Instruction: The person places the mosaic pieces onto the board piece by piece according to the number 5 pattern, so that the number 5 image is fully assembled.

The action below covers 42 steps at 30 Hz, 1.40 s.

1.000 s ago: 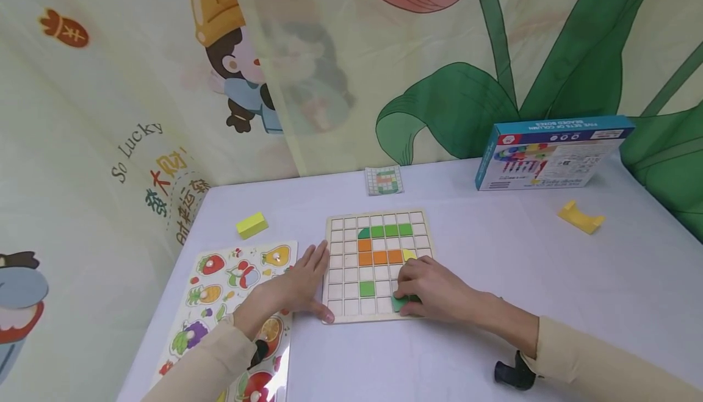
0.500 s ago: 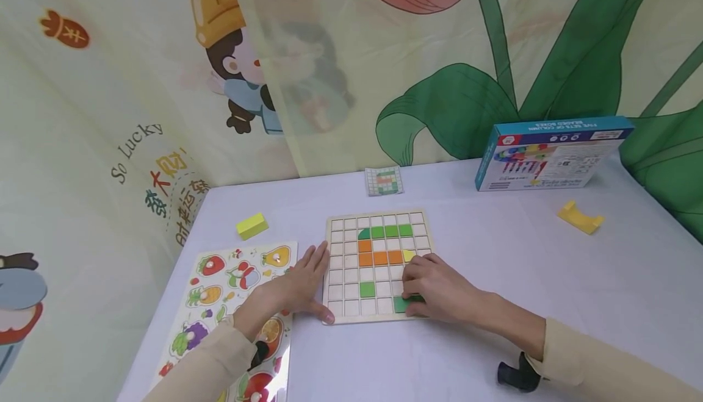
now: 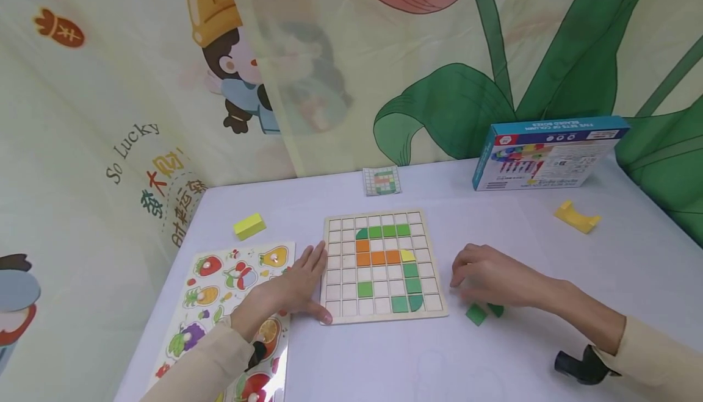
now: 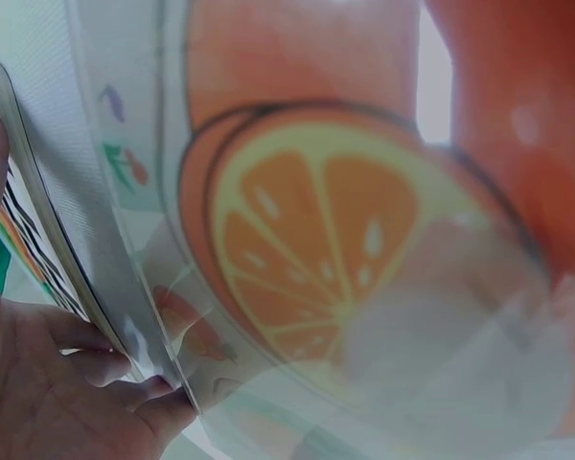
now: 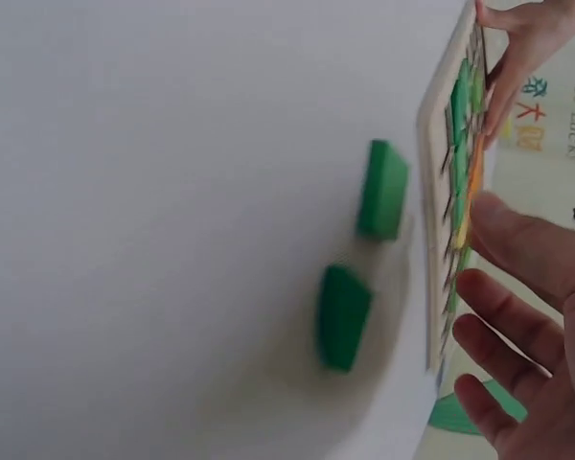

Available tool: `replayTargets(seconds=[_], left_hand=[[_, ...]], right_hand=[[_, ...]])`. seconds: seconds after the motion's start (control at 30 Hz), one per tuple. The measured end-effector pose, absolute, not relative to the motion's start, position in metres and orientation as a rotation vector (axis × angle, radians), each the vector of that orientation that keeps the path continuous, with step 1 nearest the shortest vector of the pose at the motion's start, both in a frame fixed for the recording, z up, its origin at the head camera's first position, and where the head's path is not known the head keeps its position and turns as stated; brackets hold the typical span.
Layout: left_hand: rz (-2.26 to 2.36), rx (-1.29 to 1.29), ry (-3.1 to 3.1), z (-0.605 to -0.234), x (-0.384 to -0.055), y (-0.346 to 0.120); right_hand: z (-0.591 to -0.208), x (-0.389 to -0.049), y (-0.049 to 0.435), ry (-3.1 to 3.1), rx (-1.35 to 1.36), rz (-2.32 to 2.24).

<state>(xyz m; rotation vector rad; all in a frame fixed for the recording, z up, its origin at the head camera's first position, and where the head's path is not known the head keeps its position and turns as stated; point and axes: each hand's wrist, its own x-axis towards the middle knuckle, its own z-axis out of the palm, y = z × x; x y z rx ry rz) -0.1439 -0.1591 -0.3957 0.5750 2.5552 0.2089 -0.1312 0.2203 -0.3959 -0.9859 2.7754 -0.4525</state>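
A wooden grid board [image 3: 332,268] lies mid-table and carries green, orange and yellow tiles. My left hand [image 3: 299,285] lies flat on the table against the board's left edge, thumb at its front-left corner. My right hand [image 3: 489,279] hovers to the right of the board with relaxed, loosely bent fingers and holds nothing. Just under and in front of it lie two loose green tiles [image 3: 475,314] on the table. The right wrist view shows the same green tiles [image 5: 381,190], the board's edge [image 5: 439,172] and my right hand's fingers [image 5: 517,307] apart from them.
A fruit puzzle board [image 3: 219,286] lies under my left forearm; its orange picture [image 4: 316,249] fills the left wrist view. A yellow block [image 3: 249,226], a pattern card [image 3: 382,181], a blue box [image 3: 549,152] and a yellow arch piece [image 3: 576,216] stand farther back.
My right hand left the board's lower right corner and moved right over the table. Green tiles now show in the cells it covered. The left hand has stayed put.
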Motion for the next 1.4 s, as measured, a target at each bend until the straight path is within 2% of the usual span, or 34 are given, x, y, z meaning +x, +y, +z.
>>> replayTargets(seconds=[0.27,0.87,1.03,1.4], left_hand=[[0.209,0.583,2.555,-0.397,-0.145,-0.161],[0.182,0.607,2.566,-0.395,-0.145,-0.16],[0.178,0.593,2.563,-0.394,-0.144,-0.161],[0.183,0.605,2.556,-0.396,-0.144,-0.16]], right_hand=[[-0.407,-0.121,0.248,2.596,-0.949,-0.491],[-0.411,-0.12,0.242,2.746,-0.992,-0.461],[-0.411,-0.123,0.22,2.887,-1.021,-0.452],[-0.408,-0.12,0.134,2.892,-1.219,-0.479]])
